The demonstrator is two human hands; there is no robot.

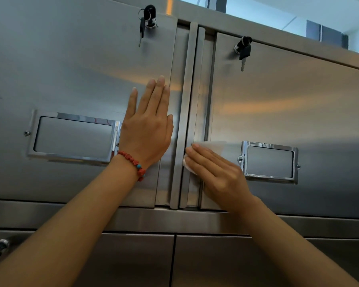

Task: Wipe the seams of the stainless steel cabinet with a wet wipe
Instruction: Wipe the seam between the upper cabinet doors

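Observation:
The stainless steel cabinet (278, 104) fills the view, with two upper doors that meet at a vertical seam (184, 112) in the middle. My left hand (148, 129) lies flat on the left door beside the seam, fingers straight and pointing up; a red bead bracelet sits on its wrist. My right hand (214, 172) presses a white wet wipe (210, 147) against the right door's edge strip, fingertips at the seam low on the door. Most of the wipe is hidden under the fingers.
Keys hang from a lock on each door, left (146, 19) and right (243, 49). Each door carries a chrome label frame, left (74, 136) and right (269, 161). A horizontal rail (174, 220) separates the upper doors from two lower doors (216, 259).

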